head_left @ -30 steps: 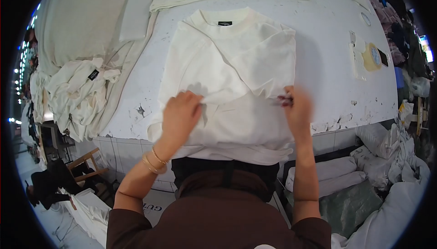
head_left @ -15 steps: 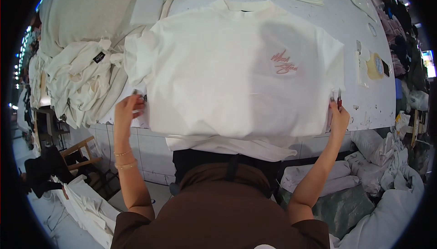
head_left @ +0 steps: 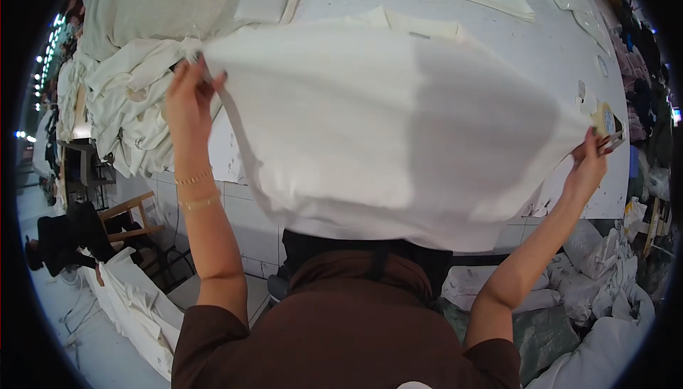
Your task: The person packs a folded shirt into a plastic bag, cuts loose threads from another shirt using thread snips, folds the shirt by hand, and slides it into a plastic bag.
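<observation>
Since the frame half a second earlier, the white T-shirt [head_left: 356,125] had been raised and drawn wide above the near edge of the table [head_left: 555,54] — plain fabric was shown where pink script had been seen. Both arms were held out and apart. Cloth was pinched by the left hand [head_left: 191,93], near the heap of white garments [head_left: 135,83] at the table's left edge, and by the right hand [head_left: 590,165], near the right edge — with metal snips [head_left: 613,138] held there too.
</observation>
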`<state>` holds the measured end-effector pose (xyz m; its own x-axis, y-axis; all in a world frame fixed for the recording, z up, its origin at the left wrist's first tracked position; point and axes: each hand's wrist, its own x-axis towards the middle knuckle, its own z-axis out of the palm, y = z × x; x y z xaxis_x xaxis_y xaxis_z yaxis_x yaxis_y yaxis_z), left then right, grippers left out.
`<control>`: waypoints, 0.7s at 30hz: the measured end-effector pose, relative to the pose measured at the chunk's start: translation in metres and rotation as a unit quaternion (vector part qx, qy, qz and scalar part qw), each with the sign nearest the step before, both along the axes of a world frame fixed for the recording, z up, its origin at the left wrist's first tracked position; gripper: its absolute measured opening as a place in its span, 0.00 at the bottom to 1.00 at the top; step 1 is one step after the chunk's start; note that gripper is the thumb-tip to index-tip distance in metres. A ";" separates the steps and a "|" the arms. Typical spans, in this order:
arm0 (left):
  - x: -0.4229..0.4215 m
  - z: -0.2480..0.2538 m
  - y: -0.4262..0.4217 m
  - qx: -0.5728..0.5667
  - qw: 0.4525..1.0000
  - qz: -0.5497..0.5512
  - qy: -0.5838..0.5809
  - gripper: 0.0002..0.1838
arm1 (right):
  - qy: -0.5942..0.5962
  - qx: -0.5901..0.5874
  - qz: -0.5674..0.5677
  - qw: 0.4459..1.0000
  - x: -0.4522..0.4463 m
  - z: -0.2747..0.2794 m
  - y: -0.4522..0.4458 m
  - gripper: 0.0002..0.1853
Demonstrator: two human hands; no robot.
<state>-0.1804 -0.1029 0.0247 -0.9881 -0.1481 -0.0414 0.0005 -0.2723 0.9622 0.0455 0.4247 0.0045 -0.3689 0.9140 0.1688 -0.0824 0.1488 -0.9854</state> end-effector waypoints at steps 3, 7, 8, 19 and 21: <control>-0.051 0.018 -0.001 0.013 0.995 -0.035 0.095 0.08 | 0.011 0.008 0.040 0.999 -0.041 0.030 0.024 0.09; -0.105 0.018 0.025 0.026 0.992 -0.048 0.117 0.08 | -0.014 0.005 0.077 0.997 -0.113 0.022 0.053 0.08; -0.121 0.009 0.027 0.023 0.992 -0.051 0.112 0.10 | -0.018 -0.009 0.106 0.994 -0.126 0.012 0.067 0.09; -0.092 -0.045 0.032 -0.369 0.915 -0.127 0.106 0.13 | -0.274 0.116 0.206 0.932 -0.099 -0.023 0.032 0.13; -0.054 -0.045 0.003 -0.436 0.865 -0.229 0.099 0.12 | -0.321 0.128 0.292 0.892 -0.048 -0.020 0.007 0.15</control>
<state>-0.2342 -0.1002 -0.0199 -0.9261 0.3716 0.0659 0.2738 0.5412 0.7951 -0.0021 0.4319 -0.0158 -0.8651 0.4963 -0.0722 0.3491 0.4925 -0.7972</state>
